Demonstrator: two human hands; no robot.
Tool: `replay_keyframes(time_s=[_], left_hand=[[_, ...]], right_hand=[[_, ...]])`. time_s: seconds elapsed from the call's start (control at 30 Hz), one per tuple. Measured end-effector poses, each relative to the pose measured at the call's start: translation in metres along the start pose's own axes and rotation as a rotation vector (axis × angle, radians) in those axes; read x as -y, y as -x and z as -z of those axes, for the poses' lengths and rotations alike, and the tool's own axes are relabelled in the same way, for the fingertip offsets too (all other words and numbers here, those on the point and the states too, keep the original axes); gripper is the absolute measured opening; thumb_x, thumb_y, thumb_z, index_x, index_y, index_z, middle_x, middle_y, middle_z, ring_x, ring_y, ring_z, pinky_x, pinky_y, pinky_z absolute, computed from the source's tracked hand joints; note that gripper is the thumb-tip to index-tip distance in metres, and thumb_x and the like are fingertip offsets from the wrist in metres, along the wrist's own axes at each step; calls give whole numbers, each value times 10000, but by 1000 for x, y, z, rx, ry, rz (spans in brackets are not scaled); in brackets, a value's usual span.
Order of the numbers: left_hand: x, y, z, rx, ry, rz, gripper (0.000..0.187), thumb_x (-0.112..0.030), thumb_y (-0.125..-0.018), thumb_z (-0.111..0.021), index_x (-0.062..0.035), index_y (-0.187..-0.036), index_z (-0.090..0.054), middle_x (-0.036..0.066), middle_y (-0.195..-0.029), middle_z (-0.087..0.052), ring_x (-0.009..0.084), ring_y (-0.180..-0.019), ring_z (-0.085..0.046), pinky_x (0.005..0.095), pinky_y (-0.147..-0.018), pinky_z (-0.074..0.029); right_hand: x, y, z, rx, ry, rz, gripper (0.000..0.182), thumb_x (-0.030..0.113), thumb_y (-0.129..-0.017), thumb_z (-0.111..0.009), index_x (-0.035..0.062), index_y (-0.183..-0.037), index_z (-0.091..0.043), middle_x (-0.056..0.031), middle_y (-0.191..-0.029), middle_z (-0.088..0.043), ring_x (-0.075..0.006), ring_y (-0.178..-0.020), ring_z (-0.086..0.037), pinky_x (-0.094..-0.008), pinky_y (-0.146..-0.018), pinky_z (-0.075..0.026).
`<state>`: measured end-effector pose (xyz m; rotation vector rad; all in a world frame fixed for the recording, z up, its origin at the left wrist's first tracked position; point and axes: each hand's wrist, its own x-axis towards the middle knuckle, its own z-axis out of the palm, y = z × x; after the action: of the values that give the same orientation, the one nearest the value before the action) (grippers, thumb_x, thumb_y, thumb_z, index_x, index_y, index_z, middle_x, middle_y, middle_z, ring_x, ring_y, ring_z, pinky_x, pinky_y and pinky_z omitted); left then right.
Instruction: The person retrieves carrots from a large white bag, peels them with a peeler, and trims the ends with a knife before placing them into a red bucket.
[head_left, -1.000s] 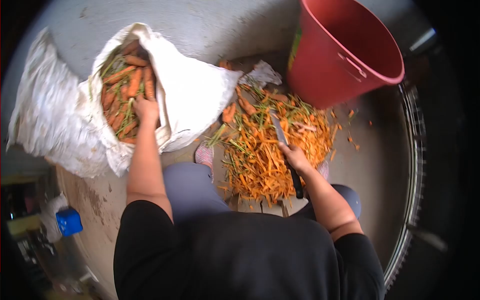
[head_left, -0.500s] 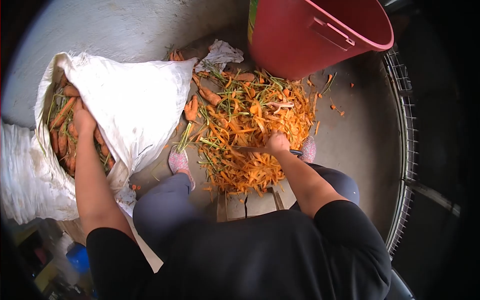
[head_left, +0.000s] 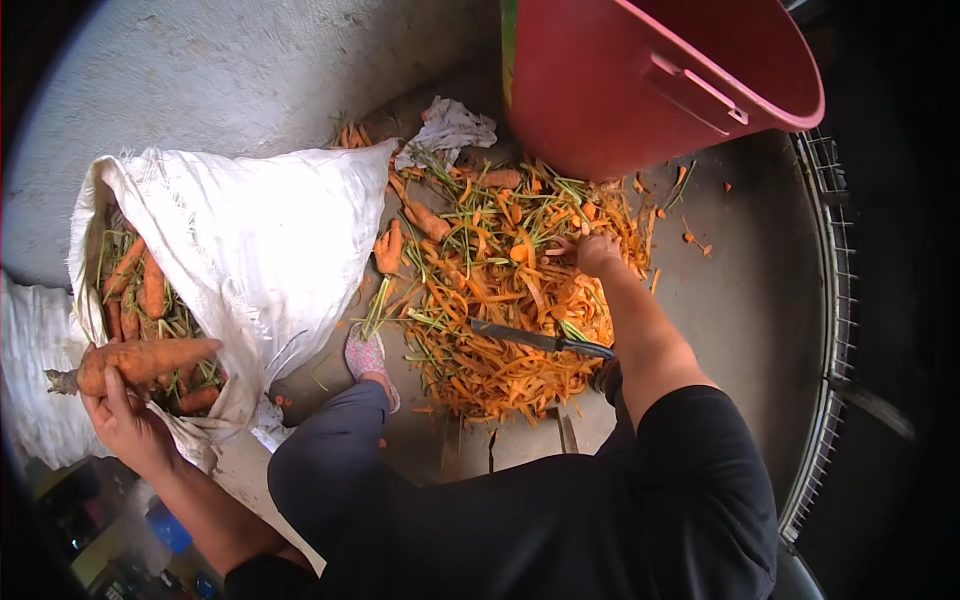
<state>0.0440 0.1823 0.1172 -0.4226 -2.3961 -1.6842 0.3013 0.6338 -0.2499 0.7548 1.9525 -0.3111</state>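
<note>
My left hand point(head_left: 130, 430) grips a large unpeeled carrot point(head_left: 150, 362), its dark stem end pointing left. It is held over the mouth of a white woven sack point(head_left: 270, 230) full of carrots and green stalks. My right hand point(head_left: 598, 255) is closed at the far right of a heap of carrot peelings point(head_left: 500, 290), its fingers on a pale pinkish peeler point(head_left: 562, 247), partly hidden by the hand. A knife point(head_left: 540, 340) with a black handle lies on the peelings, nearer my body and apart from both hands.
A big red bin point(head_left: 620, 90) stands behind the heap. Several loose carrots point(head_left: 425, 220) and a crumpled white cloth point(head_left: 450, 130) lie between sack and bin. My left shoe point(head_left: 365, 352) is beside the heap. A wire grille point(head_left: 830, 300) curves along the right.
My left hand has come out of the sack towards me with a carrot. My right hand has left the knife on the peelings and moved away from my body to the peeler.
</note>
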Motion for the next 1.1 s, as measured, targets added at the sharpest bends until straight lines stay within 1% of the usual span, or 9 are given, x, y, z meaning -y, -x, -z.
replay_keyframes(time_s=[0.23, 0.4, 0.5, 0.57, 0.63, 0.7, 0.77, 0.83, 1.1], left_hand=[[-45, 47, -57, 384, 692, 99, 414, -187, -868, -483, -31, -1215, -321, 265, -1225, -398, 274, -919, -536, 330, -669, -479], [-51, 79, -81, 656, 1235, 191, 605, -433, -758, -610, -58, -1190, -412, 234, -1288, -351, 353, -907, -520, 382, -705, -467], [-71, 95, -83, 772, 1416, 248, 678, -560, -690, -613, -53, -1124, -495, 199, -1305, -345, 393, -926, -511, 412, -712, -467], [-76, 100, -86, 938, 1523, 295, 629, -588, -728, -546, -45, -1046, -545, 165, -1254, -400, 431, -927, -514, 440, -738, -472], [-38, 97, -97, 1004, 1528, 787, 457, -412, -770, -590, -32, -1015, -520, 137, -1169, -458, 411, -903, -540, 436, -750, -485], [-49, 127, -114, 671, 1143, 577, 355, -163, -748, -603, -29, -1041, -455, 145, -1070, -502, 346, -845, -571, 388, -738, -499], [-39, 139, -130, 778, 1092, 696, 456, -33, -693, -580, -33, -1100, -374, 178, -1034, -518, 289, -839, -581, 343, -732, -504], [-24, 148, -139, 811, 951, 685, 638, -73, -689, -606, 1, -1226, -269, 193, -1025, -520, 241, -827, -590, 330, -762, -494], [27, 160, -185, 1053, 1057, 1051, 387, -225, -883, -443, 19, -1179, -395, 127, -870, -571, 179, -714, -578, 297, -599, -499]], right_hand=[[-9, 41, -14, -222, 155, 205, 472, 283, -873, -465, 49, -1272, -375, -132, -1270, -425, -242, -1045, -524, -376, -815, -459], [7, 144, 31, -324, -618, 31, 382, 195, -862, -471, 10, -1195, -443, -151, -819, -598, -235, -726, -605, -332, -553, -488], [13, 217, 43, -314, -924, 148, 423, 372, -870, -479, 23, -1104, -528, -160, -888, -615, -219, -616, -573, -331, -565, -462], [14, 260, 46, -439, -1003, 244, 336, 248, -833, -572, -13, -1044, -569, -112, -782, -619, -132, -557, -521, -301, -516, -431], [12, 294, 44, -562, -1177, 333, 270, 161, -799, -621, -39, -979, -598, -88, -744, -619, -114, -576, -525, -292, -522, -427], [9, 303, 41, -653, -1333, 416, 202, 65, -743, -663, -55, -899, -620, -64, -730, -627, -97, -589, -521, -266, -540, -429], [6, 314, 41, -686, -1508, 538, 132, 79, -755, -652, -16, -845, -636, -53, -686, -602, -102, -578, -515, -251, -533, -425], [2, 300, 38, -606, -1755, 683, 101, 88, -769, -637, 4, -804, -591, -33, -651, -545, -105, -550, -498, -238, -484, -410], [32, 282, 61, -317, -1946, 786, 158, 182, -832, -580, 54, -835, -486, -79, -652, -569, -135, -514, -551, -253, -453, -463]])
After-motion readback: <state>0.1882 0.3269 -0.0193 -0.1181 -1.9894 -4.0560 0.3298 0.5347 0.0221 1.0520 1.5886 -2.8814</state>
